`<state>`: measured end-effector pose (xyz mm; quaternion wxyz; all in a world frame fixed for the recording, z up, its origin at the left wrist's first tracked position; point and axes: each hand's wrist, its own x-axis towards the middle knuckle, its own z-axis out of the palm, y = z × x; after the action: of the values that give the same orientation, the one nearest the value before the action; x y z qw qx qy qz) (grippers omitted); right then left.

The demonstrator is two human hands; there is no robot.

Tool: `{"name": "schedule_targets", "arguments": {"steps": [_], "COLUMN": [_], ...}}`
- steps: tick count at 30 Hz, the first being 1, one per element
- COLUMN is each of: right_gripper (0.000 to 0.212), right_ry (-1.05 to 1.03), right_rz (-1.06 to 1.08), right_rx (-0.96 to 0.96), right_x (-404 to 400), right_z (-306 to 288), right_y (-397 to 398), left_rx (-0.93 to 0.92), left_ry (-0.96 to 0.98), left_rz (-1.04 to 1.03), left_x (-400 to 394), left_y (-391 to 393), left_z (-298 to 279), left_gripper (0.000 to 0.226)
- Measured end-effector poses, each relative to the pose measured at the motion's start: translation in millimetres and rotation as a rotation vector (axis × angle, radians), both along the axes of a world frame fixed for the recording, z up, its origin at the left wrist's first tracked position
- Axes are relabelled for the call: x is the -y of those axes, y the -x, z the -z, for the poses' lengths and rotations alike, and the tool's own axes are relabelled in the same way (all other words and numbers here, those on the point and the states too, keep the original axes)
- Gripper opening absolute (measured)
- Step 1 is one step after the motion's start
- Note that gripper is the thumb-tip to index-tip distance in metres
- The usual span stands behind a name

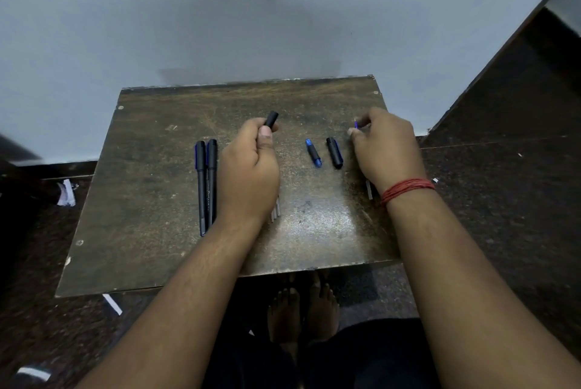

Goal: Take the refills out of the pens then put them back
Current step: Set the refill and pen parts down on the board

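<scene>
While both forearms reach over worn brown board [176, 200] on dark speckled floor [503, 200], left hand [250, 175] curled closed round black pen barrel [271, 118], far end poking out past thumb, pale tips just visible under heel of hand. Right hand [385, 149] pinched thumb to forefinger on thin blue-tipped refill [356, 124], other fingers loosely bent; grey length showing below wrist near red thread band [405, 189], cannot tell whether same refill. Between hands, flat on board: short blue-and-black pen section [313, 153] and black cap [334, 152], just beside each other, not touching. Left of left hand: two whole black pens [207, 184] side by side, touching, caps toward pale wall [220, 11]. Bare feet visible below near edge of board. White paper scraps [66, 193] on floor at left.
</scene>
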<state>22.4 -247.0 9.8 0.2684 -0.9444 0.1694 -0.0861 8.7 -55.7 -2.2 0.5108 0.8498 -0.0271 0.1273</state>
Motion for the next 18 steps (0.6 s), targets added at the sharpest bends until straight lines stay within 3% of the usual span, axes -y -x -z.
{"name": "schedule_targets", "arguments": {"steps": [10, 18], "right_gripper": [0.016, 0.012], "right_ry": [0.066, 0.11], "right_rz": [-0.01, -0.056], "right_rx": [-0.058, 0.19], "right_x": [-4, -27], "right_z": [-3, -23], "right_y": [0, 9], "left_rx": [-0.039, -0.04], "left_ry": [0.068, 0.151], "left_rz": [-0.094, -0.127], "left_x": [-5, -9], "left_y": [0, -4], "left_z": [-8, -6], "left_gripper": [0.028, 0.028]}}
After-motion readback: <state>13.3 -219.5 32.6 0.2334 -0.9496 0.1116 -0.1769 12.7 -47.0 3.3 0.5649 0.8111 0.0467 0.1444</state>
